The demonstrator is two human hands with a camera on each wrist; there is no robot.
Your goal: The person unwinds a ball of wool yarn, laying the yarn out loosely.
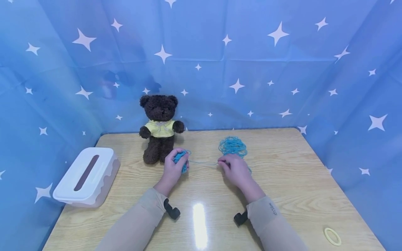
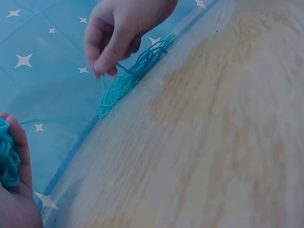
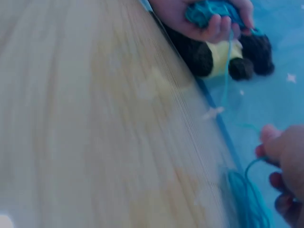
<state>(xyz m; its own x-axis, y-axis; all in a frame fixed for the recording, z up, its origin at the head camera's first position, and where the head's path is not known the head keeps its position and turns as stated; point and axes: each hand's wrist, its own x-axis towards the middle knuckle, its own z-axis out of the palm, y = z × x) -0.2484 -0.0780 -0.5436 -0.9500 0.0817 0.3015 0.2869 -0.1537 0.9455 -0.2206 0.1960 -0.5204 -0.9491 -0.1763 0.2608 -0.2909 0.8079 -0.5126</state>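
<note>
A bundle of teal yarn (image 1: pixel 180 161) lies in my left hand (image 1: pixel 172 168), whose fingers curl round it in front of the bear. From that bundle a single strand (image 1: pixel 203 162) stretches across to my right hand (image 1: pixel 235 169). Thumb and fingertips of the right hand pinch the strand, as the right wrist view also shows. Just beyond the right hand, a loose heap of the same yarn (image 1: pixel 233 146) rests on the table. In the left wrist view the heap (image 2: pixel 135 73) lies under the pinching right hand (image 2: pixel 126 28).
A dark brown teddy bear (image 1: pixel 160 127) in a yellow top stands at the back of the wooden table (image 1: pixel 282 181). At the left edge sits a white lidded box (image 1: pixel 86 174) with a slot. A pale yellow ring (image 1: pixel 332 236) lies near the front right corner.
</note>
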